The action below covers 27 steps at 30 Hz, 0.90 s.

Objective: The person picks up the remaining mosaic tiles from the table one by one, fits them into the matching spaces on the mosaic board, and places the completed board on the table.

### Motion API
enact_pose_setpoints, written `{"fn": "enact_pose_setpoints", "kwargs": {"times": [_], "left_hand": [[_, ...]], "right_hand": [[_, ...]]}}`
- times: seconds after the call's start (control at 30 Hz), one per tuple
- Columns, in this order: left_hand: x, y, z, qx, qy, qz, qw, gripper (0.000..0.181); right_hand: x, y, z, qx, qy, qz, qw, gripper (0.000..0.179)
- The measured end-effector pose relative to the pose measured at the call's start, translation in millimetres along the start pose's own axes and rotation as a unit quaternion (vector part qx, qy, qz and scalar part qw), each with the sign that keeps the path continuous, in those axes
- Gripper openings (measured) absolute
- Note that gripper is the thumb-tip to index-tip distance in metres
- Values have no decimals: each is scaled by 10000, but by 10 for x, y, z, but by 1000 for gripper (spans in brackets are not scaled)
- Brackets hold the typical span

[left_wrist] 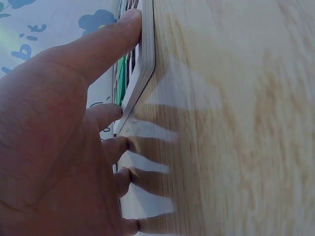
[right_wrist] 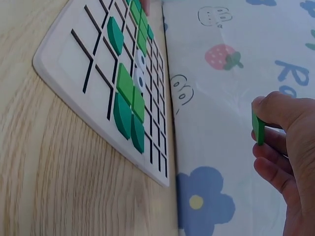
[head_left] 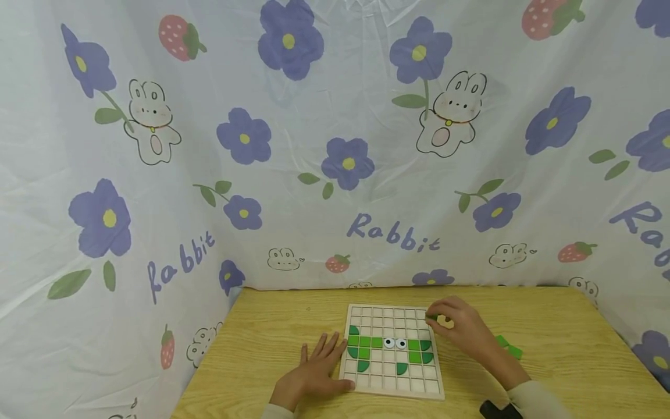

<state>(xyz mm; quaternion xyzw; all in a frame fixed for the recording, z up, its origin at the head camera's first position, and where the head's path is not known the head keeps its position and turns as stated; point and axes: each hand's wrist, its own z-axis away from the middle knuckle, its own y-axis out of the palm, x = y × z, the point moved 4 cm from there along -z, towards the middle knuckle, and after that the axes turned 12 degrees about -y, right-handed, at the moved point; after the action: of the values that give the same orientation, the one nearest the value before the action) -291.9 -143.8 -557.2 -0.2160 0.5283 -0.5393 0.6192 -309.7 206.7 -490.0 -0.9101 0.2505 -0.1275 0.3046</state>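
A pale wooden grid board (head_left: 389, 394) lies on the table with green square tiles (head_left: 414, 356), darker green quarter-round tiles (head_left: 402, 368) and two eye tiles (head_left: 395, 343) set in its cells. Over the board's upper right edge, my right hand (head_left: 463, 327) pinches a green tile (right_wrist: 258, 129) between thumb and fingers. In the right wrist view that tile shows nearly edge-on and is lifted away from the board. At the board's left side rests my left hand (head_left: 318, 371), fingers spread. Its thumb (left_wrist: 110, 42) lies on the board's rim, while the other fingertips reach down toward the tabletop.
Several loose green tiles (head_left: 510, 347) lie on the table to the right, partly behind my right forearm. A black object (head_left: 498, 411) shows beside the right sleeve at the bottom. Behind the wooden table (head_left: 282, 317) hangs a white curtain (head_left: 298, 203) printed with flowers and rabbits.
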Motion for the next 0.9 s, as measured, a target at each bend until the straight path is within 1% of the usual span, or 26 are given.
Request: {"fn": "enact_pose_setpoints", "kwargs": {"times": [0.17,0.43,0.8,0.9], "left_hand": [[17,11,-16,-14,-3,-22,10000,97],[10,1,-7,-22,4,-22,10000,97],[31,15,-29,21,-15,35,10000,97],[28,17,-24,26,2,46,10000,97]], "right_hand": [[74,88,-54,32,-125,-137,9998,26],[179,247,-127,219,-261,-117,9993,25],[308,511,-143,452,-190,-361,9981,21],[347,573,-138,455,-201,-408,9979,21]]}}
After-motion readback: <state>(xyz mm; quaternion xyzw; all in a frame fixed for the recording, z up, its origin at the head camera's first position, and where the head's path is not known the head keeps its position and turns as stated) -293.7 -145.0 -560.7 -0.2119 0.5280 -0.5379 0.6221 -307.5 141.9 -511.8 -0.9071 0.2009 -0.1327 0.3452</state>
